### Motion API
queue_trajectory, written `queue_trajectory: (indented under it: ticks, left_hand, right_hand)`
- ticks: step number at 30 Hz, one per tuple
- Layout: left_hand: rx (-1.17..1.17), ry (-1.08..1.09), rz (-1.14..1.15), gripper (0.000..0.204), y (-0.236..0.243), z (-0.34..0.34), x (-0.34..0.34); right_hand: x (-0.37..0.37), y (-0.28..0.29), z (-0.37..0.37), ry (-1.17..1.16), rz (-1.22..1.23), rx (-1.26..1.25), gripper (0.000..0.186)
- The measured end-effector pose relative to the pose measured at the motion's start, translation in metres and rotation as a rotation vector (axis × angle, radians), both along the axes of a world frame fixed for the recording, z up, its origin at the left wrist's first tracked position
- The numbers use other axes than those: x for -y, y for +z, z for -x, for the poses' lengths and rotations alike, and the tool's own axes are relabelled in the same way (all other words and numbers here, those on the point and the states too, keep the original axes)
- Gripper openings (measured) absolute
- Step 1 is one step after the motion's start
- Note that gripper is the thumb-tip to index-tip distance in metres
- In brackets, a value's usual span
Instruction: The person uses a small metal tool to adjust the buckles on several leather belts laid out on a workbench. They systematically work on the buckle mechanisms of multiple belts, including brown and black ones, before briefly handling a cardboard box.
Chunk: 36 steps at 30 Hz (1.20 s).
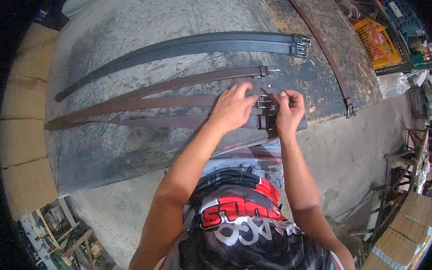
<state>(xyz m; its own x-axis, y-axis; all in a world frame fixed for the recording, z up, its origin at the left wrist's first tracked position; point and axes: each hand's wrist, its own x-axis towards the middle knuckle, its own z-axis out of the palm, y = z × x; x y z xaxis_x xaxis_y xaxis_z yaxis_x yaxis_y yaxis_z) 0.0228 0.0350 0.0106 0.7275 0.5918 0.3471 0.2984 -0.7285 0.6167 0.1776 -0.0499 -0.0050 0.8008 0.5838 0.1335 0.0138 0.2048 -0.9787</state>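
Several leather belts lie across the table, their buckles toward the right. My left hand (232, 108) rests over the middle brown belt (179, 103), fingers bent and thumb apart from the forefinger, just left of its metal buckle (264, 102). To the right of that buckle, my right hand (290, 114) is closed in a pinch; what its fingertips hold is too small to tell. A lower brown belt (163, 121) runs beneath my left wrist, with its dark buckle (264, 122) between my hands. Above them lies another brown belt (218, 75) with its prong pointing right.
Black belts (205, 43) lie together farther back on the worn table (128, 160). One brown belt (321, 43) hangs over the right edge. A yellow crate (378, 43) stands at far right. Cardboard (28, 122) lines the left edge; a carton (402, 235) sits lower right.
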Motion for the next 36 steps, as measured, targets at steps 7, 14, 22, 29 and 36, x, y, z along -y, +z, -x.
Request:
queue_trajectory:
  ticks: [7,14,22,29,36]
  left_hand:
    - [-0.111,0.063,-0.121,0.037,0.011,0.001,0.018]
    - [0.146,0.121,0.254,0.034,-0.016,0.015,-0.006]
    - [0.140,0.140,0.261,0.025,-0.018,0.010,-0.002]
    - [0.128,0.146,0.243,0.025,-0.013,0.010,-0.002]
    - [0.131,0.162,0.249,0.026,-0.013,0.010,-0.001]
  right_hand:
    - [0.011,0.007,-0.001,0.080,0.030,-0.023,0.008]
    - [0.023,-0.005,0.005,0.190,0.291,0.277,0.010]
    - [0.023,0.009,0.010,0.184,0.382,0.395,0.010]
    - [0.023,0.012,0.011,0.192,0.382,0.431,0.011]
    - [0.023,0.013,0.012,0.189,0.373,0.423,0.011]
